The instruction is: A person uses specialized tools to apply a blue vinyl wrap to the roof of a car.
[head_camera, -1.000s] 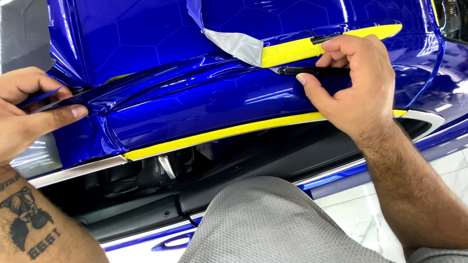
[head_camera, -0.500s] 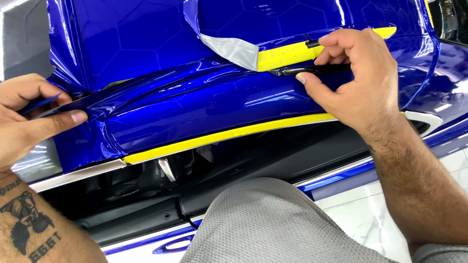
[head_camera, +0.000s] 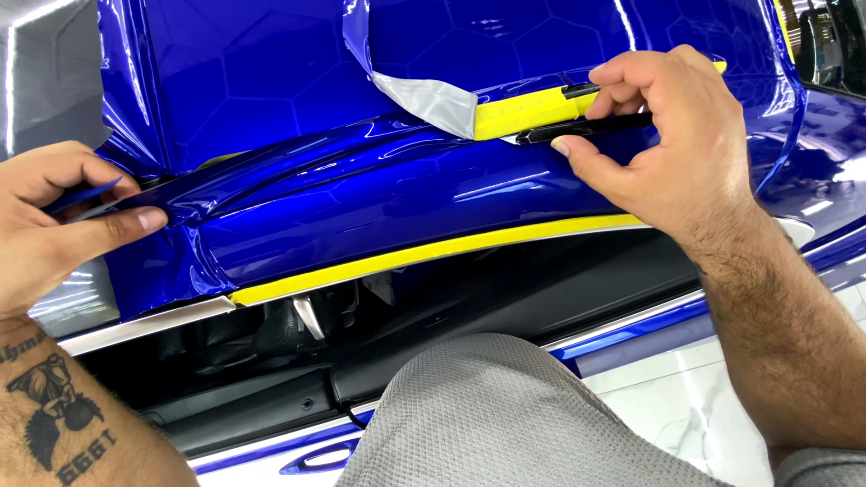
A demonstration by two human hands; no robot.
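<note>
Fingers (head_camera: 622, 95) of the right hand (head_camera: 672, 149) are pinched around a slim black knife (head_camera: 586, 131), thumb under, forefingers on top, its tip laid flat on the blue vinyl film (head_camera: 379, 198) just below the upper strip of yellow tape (head_camera: 528, 113). The left hand (head_camera: 54, 225) is closed in a pinch too: thumb pressed against forefinger on the loose left edge of the film, which is pulled taut and wrinkled near the grip.

The film is draped over a glossy car body panel (head_camera: 253, 72), between the upper tape and a lower yellow tape line (head_camera: 433, 254). A grey flap of peeled backing (head_camera: 433, 101) hangs touching the left end of the upper tape. Below the panel a dark open gap (head_camera: 433, 325) is seen, then a grey-clad knee (head_camera: 505, 415) and a pale marble floor (head_camera: 686, 406).

Step judged: film is being trimmed along the taped edge while tension is held by the other hand. Next move calls for a steady, shallow draw of the blade parallel to the tape, tension kept even, so the paint beneath is not scored. Blade tip itself cannot be made out.
</note>
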